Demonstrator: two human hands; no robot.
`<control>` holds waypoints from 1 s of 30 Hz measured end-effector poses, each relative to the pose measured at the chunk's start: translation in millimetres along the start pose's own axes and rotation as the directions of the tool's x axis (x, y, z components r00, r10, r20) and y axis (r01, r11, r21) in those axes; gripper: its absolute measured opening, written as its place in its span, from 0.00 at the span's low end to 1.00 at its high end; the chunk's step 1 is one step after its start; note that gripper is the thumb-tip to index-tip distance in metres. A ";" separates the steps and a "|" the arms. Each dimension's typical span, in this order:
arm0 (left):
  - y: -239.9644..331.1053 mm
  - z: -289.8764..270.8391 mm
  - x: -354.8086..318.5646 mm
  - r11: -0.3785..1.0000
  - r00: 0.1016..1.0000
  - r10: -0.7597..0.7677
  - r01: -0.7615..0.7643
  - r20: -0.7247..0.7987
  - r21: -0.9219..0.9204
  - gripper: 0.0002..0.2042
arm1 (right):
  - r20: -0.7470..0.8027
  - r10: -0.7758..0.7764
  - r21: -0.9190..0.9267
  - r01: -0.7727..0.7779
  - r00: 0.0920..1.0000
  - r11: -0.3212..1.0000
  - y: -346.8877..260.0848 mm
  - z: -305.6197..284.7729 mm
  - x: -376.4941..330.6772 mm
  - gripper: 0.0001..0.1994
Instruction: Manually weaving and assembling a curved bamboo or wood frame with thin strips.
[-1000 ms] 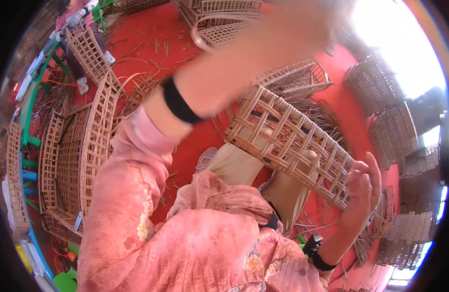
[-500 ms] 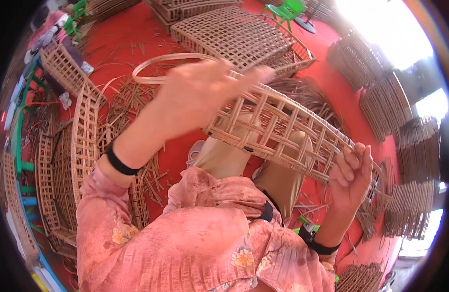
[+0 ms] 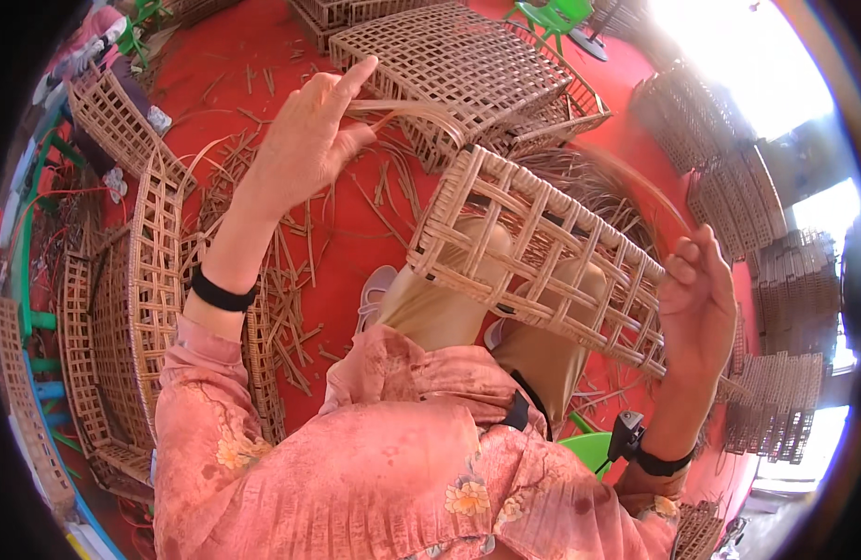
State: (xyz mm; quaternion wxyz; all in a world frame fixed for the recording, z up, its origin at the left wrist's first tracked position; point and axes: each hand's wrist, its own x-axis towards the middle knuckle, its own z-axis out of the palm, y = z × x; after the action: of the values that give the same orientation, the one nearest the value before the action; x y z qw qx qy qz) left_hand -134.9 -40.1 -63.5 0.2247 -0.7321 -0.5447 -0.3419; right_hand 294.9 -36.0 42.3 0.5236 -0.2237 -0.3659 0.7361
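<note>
A person's left hand (image 3: 305,140) pinches a cane strip (image 3: 407,110) above the lattice basket (image 3: 542,257) on the knees; the right hand (image 3: 699,303) apparently grips its far edge. Pulled too hard, the strip could kink or snap.

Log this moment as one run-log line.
left hand: raised, pinching flat pale cane strip | right hand: gripping open-lattice woven cane basket on lap | floor: red, cane scraps
</note>
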 end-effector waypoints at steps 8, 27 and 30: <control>92.9 -28.5 49.6 0.812 0.999 0.011 -0.036 -0.048 -0.583 0.30 | 0.092 0.119 -0.438 -0.067 0.989 0.896 72.8 90.0 35.2 0.16; 59.0 -24.0 52.8 0.784 0.943 -0.199 0.316 0.266 -0.535 0.10 | 0.023 0.182 -0.961 -0.028 0.983 0.274 77.0 75.7 57.3 0.13; 65.5 -17.3 59.4 0.785 0.954 -0.178 0.286 0.243 -0.549 0.11 | 0.096 0.243 -0.984 0.056 0.965 0.167 77.0 76.9 59.7 0.14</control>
State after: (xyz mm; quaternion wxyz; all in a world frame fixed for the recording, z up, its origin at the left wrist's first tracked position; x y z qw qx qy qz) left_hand -66.7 -34.0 -4.9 -0.1017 -0.7202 -0.5188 -0.4492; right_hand 172.4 -17.8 34.6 0.1635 -0.4422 -0.7962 0.3793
